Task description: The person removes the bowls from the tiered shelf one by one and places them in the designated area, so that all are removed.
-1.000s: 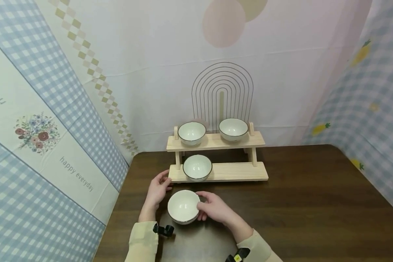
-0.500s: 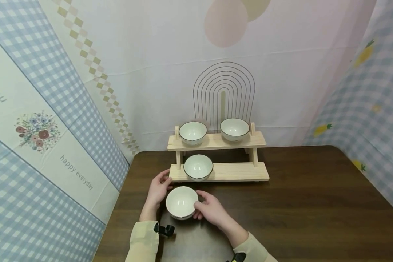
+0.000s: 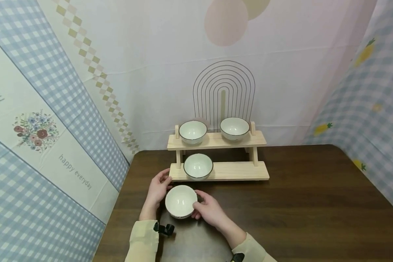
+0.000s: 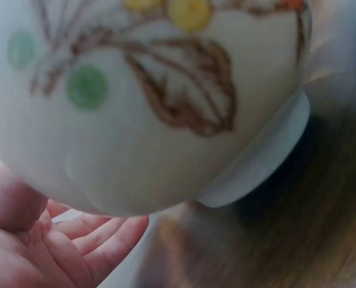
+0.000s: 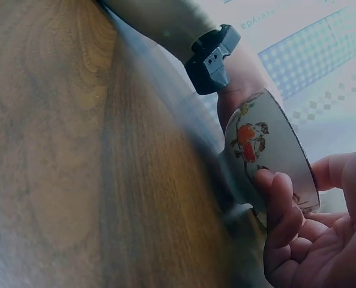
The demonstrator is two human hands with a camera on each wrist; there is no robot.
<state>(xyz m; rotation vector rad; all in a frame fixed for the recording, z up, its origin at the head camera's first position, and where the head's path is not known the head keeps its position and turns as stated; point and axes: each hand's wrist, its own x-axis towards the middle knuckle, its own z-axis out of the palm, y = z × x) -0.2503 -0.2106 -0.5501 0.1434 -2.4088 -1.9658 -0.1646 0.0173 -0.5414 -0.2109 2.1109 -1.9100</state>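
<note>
A white bowl [image 3: 181, 201] with a dark rim is pinched at its right side by my right hand [image 3: 211, 210], thumb at the rim and fingers beneath. In the right wrist view that bowl [image 5: 268, 150] shows painted orange flowers, with the right hand [image 5: 316, 234] gripping its edge. My left hand [image 3: 158, 189] rests at the left end of the wooden rack's lower shelf [image 3: 239, 171], fingers loosely bent. The left wrist view has the bowl's painted side [image 4: 147, 120] close up, in front of part of the left hand [image 4: 63, 246].
One bowl [image 3: 198, 167] stands on the left of the lower shelf. Two more bowls, a left one [image 3: 193, 132] and a right one [image 3: 234, 128], sit on the upper shelf [image 3: 213, 141]. Patterned cloth [image 3: 163, 91] hangs behind the brown table [image 3: 308, 203].
The right hand has moved the bowl slightly left and toward the rack. My left hand has stayed at the rack's left end.
</note>
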